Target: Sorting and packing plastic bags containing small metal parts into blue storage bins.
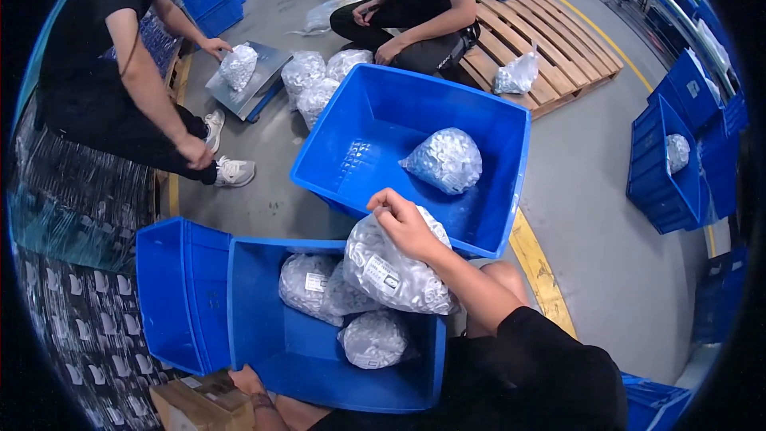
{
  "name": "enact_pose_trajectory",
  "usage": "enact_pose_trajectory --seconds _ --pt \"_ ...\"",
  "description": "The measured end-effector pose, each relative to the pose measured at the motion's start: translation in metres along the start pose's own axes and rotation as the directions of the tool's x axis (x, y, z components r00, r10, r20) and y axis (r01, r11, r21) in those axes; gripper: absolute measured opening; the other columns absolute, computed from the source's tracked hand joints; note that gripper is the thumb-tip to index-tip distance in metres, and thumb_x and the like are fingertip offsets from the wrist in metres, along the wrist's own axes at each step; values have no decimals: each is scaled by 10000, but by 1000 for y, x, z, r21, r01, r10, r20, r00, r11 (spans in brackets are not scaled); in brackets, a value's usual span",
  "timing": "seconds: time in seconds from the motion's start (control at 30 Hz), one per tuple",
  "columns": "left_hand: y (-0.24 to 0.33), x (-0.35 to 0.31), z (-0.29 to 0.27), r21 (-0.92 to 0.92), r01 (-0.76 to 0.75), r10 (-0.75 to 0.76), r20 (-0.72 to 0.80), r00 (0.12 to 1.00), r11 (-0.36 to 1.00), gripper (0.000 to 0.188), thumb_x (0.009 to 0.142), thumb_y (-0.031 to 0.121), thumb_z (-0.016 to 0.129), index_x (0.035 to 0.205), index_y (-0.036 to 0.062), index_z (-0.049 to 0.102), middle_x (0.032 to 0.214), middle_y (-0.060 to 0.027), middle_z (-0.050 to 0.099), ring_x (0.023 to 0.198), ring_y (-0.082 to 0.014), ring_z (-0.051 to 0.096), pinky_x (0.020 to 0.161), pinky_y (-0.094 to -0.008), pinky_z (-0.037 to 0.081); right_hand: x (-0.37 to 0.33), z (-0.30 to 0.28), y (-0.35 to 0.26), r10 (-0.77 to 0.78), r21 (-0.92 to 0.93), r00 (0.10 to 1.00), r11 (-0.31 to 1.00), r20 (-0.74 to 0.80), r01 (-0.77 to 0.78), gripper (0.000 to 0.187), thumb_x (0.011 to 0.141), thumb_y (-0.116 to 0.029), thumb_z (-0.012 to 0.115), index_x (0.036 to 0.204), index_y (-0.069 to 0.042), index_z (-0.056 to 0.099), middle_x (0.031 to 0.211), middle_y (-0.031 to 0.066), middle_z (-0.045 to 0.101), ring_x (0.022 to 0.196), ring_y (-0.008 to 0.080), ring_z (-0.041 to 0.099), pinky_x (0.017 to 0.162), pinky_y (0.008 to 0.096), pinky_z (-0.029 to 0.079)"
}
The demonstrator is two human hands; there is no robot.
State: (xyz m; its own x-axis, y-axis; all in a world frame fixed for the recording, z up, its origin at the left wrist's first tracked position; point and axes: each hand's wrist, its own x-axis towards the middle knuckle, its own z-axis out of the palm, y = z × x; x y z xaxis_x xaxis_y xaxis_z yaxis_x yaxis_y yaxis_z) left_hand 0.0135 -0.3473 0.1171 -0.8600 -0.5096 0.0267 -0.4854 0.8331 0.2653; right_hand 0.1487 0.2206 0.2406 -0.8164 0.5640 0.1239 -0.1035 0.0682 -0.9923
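My right hand (403,227) is closed on the top of a clear plastic bag of small white parts (399,267), which bears a white label. That bag hangs over the far right rim of the near blue bin (319,371). Inside the bin lie similar bags: a labelled bag (303,291), another partly hidden under the held bag, and a third bag (373,341) nearer to me. At the bin's near left corner, my left hand (249,383) grips its edge. Beyond stands a second blue bin (351,132) with one bag (448,161) in it.
At left, a person's hand (215,48) touches a bag on a metal platform scale (267,64); another person crouches beside several floor bags (303,72). A wooden pallet (558,48) holds one bag. Nested blue bins (167,295) and a cardboard box (199,407) are near my left.
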Motion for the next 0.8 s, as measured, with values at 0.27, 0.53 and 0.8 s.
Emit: enact_pose_trajectory --seconds 0.27,0.53,0.8 --pt "5 -4 -5 -2 22 -22 6 1000 1000 475 780 176 616 1206 -16 528 1119 -255 625 1015 -425 604 884 -474 480 0 1 -1 27 38 1000 999 10 -27 97 920 -80 498 977 -30 558 808 -3 545 719 60 474 634 234 393" --pt "21 -19 -18 42 24 -24 -8 1000 999 442 791 195 647 1180 15 544 1090 -240 640 1003 -412 613 873 -479 486 -1 3 4 42 28 999 999 -5 -42 91 915 -64 496 972 -28 557 806 -11 529 721 52 466 636 219 387" --pt "17 -16 -9 64 11 -9 -31 999 998 421 780 197 652 1146 14 551 1056 -249 644 982 -429 613 856 -501 486 0 2 8 23 36 999 999 -23 -22 99 905 -68 486 962 -25 555 805 -15 522 730 56 467 651 220 392"
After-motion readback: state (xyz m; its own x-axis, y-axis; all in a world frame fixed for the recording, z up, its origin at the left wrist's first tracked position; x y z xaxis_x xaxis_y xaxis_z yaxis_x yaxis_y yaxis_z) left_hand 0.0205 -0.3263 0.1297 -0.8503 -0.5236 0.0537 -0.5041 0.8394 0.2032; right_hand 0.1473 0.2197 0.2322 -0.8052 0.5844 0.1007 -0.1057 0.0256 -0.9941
